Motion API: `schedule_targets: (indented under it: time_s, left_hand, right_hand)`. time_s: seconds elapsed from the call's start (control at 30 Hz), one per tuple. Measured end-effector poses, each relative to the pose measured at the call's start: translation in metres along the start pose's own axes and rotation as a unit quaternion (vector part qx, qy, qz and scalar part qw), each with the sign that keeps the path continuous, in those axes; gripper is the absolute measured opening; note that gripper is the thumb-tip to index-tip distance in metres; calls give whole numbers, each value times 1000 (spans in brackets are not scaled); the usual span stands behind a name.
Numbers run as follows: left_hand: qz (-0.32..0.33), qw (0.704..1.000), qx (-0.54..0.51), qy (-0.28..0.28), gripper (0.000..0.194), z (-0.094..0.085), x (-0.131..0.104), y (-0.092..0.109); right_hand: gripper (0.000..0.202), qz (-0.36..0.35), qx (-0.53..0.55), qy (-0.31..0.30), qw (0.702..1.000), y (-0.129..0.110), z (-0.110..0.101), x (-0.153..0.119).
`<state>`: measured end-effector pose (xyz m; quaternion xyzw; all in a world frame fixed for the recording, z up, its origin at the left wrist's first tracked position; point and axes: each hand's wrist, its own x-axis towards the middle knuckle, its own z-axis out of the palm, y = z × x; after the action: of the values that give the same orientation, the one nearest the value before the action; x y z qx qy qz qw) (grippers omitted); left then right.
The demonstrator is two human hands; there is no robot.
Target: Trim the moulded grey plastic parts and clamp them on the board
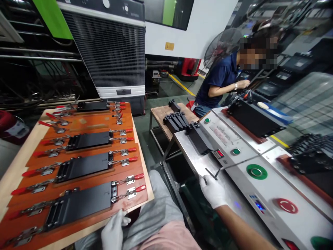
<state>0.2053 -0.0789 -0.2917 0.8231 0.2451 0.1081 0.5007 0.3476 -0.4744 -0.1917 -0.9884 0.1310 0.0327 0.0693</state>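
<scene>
My right hand point(212, 189), in a white glove, is closed at the steel edge of the machine bench, beside a thin black rod-like piece point(211, 173); whether the fingers hold it is unclear. My left hand point(114, 229), also gloved, hangs by the near edge of the wooden table with its fingers curled; what they hold, if anything, is hidden. On that table, flat black parts point(88, 202) lie in orange-brown fixtures point(130, 205) with red-handled toggle clamps point(136, 189) at both ends. A black block point(199, 139) rests on the bench.
A co-worker point(221, 74) in dark blue leans over the bench at the right. Several black parts point(175, 121) stand on a small wooden table point(158, 113). The machine panel point(244, 165) has green buttons and a red one point(286, 206). A large cooler point(119, 52) stands behind.
</scene>
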Motion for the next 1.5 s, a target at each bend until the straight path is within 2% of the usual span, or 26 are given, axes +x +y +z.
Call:
schedule_targets:
  time_s: [0.27,0.5,0.73,0.87,0.97,1.03,1.1,1.17,1.23,1.3,1.37,1.4,1.43,1.5]
  left_hand:
    - [84,995,49,21,57,-2,1,5]
    - [97,993,64,6,55,-4,2,8]
    - [66,996,52,6,57,-2,0,7]
    - [3,1000,15,-5,59,0,-1,14]
    - [-19,1000,-2,10,59,0,0,19]
    - [2,1000,-9,-7,57,-1,1,20]
    - [24,999,-6,-31,57,-4,2,19]
    - [43,998,-1,-46,58,-6,4,17]
    - [65,997,1,-47,55,-6,5,14]
    - [86,995,3,-46,52,-5,7,11]
    - [96,994,8,-42,50,-2,8,7]
    - [99,994,11,-41,49,-1,8,5]
    - [102,994,16,-40,48,0,8,3]
    - [114,992,38,-44,45,2,7,0]
  right_hand:
    - [31,-9,-1,17,1000,4,6,2]
    - [30,-25,1,24,999,6,9,1]
    - [32,-27,4,32,999,5,6,1]
    - [28,-31,19,40,999,-3,0,-1]
    - [25,-52,42,57,996,-17,-23,10]
    - [25,-69,60,93,991,-26,-57,30]
    - [22,-77,78,150,983,-31,-105,57]
    - [27,-63,90,211,971,-30,-160,86]
    - [33,-39,143,303,941,-25,-213,109]
    - [47,-24,164,343,924,-19,-252,120]
    - [52,-25,177,345,922,-20,-266,119]
    - [50,-28,183,328,926,-25,-262,115]
    - [46,-33,189,299,935,-32,-251,109]
    - [34,-49,202,198,958,-55,-210,92]
